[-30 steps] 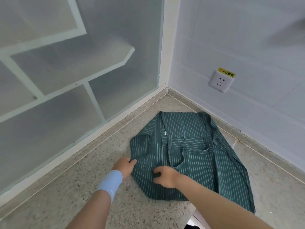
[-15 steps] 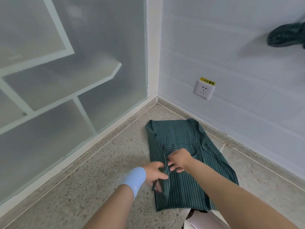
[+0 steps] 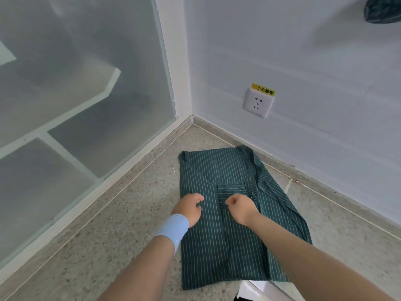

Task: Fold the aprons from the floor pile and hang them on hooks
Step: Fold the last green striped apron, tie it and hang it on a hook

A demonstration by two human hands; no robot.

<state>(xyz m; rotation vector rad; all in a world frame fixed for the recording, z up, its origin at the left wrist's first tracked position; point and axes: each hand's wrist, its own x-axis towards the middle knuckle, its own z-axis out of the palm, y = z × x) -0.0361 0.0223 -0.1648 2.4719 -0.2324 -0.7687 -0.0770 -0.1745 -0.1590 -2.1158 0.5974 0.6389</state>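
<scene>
Left hand [image 3: 188,210] and right hand [image 3: 240,209] sit curled on the folded striped apron [image 3: 217,246]; whether either pinches cloth is unclear.

1 pale-blue wristband [image 3: 173,228] (left wrist); 2 bare forearms [image 3: 138,268].

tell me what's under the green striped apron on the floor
Only speckled floor shows around the green striped apron, which lies flat on it, folded over itself. The left hand and right hand are over it. Anything between or beneath its layers is covered.
</scene>
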